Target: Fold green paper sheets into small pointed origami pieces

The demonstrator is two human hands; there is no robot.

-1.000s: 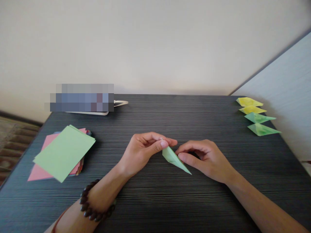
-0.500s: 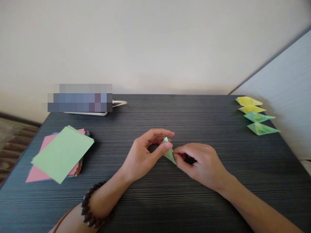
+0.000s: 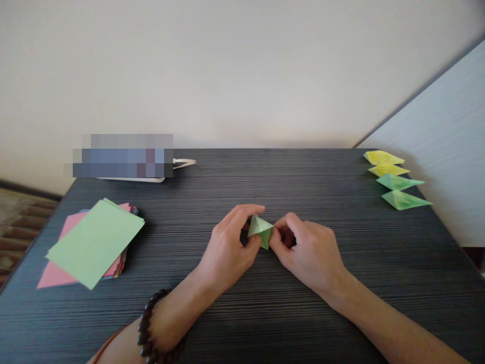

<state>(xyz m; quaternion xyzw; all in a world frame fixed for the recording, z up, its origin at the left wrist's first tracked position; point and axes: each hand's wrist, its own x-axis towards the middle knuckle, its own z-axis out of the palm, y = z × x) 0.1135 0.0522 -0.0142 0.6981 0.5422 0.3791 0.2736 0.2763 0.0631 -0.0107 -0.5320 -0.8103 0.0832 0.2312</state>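
A small piece of folded green paper (image 3: pixel 260 226) is held between my two hands over the middle of the dark table. My left hand (image 3: pixel 235 240) grips its left side, thumb in front and fingers curled behind. My right hand (image 3: pixel 306 245) pinches its right corner between thumb and forefinger. One flap stands up as a triangle, with a darker green part below it. The fingertips behind the paper are partly hidden.
Green paper sheets (image 3: pixel 96 242) lie on pink sheets (image 3: pixel 53 273) and other paper at the left. Folded yellow paper pieces (image 3: pixel 384 157) and folded green paper pieces (image 3: pixel 405 200) line the right edge. A blurred-out object with a white cable (image 3: pixel 185 163) stands at the back left.
The folded paper has turned and spread, now showing a wider triangular flap. My left thumb has moved lower on it, and my right hand has shifted slightly up to its corner.
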